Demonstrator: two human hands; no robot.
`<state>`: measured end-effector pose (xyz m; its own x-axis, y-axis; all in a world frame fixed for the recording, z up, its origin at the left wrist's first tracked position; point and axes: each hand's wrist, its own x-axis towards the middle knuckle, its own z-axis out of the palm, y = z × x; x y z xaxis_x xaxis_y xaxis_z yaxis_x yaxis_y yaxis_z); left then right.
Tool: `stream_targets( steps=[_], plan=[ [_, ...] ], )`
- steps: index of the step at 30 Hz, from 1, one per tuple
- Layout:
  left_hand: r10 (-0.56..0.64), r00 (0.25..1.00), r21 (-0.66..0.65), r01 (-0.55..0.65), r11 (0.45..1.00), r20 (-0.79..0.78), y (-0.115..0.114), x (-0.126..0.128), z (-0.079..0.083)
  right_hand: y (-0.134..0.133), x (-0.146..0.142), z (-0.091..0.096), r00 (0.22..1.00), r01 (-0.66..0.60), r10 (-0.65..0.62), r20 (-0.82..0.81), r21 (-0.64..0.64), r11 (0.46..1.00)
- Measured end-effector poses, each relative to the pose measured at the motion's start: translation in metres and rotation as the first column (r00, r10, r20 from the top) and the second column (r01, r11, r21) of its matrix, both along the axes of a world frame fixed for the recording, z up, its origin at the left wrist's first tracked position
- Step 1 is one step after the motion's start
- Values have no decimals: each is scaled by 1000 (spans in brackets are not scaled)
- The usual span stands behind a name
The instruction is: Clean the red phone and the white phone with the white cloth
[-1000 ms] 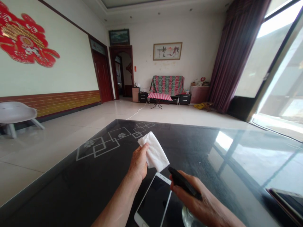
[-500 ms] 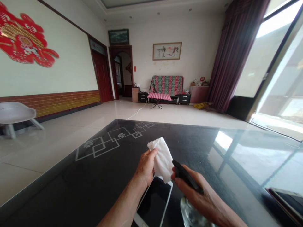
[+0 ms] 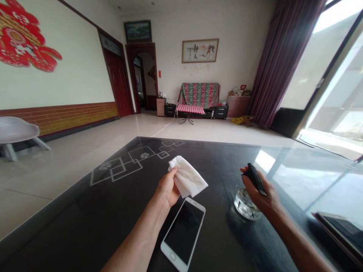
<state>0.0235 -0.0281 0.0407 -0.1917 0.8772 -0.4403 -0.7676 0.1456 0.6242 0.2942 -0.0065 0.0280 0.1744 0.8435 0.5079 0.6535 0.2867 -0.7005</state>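
Note:
My left hand point(image 3: 166, 187) is closed on a folded white cloth point(image 3: 188, 180) and holds it just above a white smartphone point(image 3: 183, 231) that lies face up with a dark screen on the black glass table point(image 3: 85, 211). To the right, my right hand point(image 3: 259, 189) grips a clear spray bottle point(image 3: 246, 204) with a black trigger head point(image 3: 255, 177). The bottle's base rests on or just above the table.
A second dark device point(image 3: 340, 231) lies at the table's right edge. A white plastic chair point(image 3: 15, 132) stands at the left wall. Beyond the table lie open tiled floor, a covered sofa point(image 3: 199, 95), a doorway and glass doors with purple curtains at the right.
My right hand has carried the spray bottle away from the cloth, to the right, and down to the table. My left hand with the cloth has shifted slightly left above the phone.

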Motion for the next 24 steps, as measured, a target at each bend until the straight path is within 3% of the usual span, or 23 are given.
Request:
stream_targets(
  steps=[4, 8, 18, 24],
  plan=[
    [-5, 1000, -4, 5, 1000, -21, 1, 3, -5, 18, 18, -5, 999, -19, 22, -41, 65, 998],
    [-11, 999, 6, 11, 1000, -40, 2, 5, -10, 27, 24, -5, 998, -54, 54, -28, -18, 998],
    [-58, 996, 27, 59, 998, -61, -2, 11, -14, 23, 39, -15, 946, -322, 318, -65, -75, 944],
    [-91, 991, 58, 97, 994, -103, 7, 10, -14, 42, 36, -19, 961, -272, 272, -40, 26, 962]
  ],
)
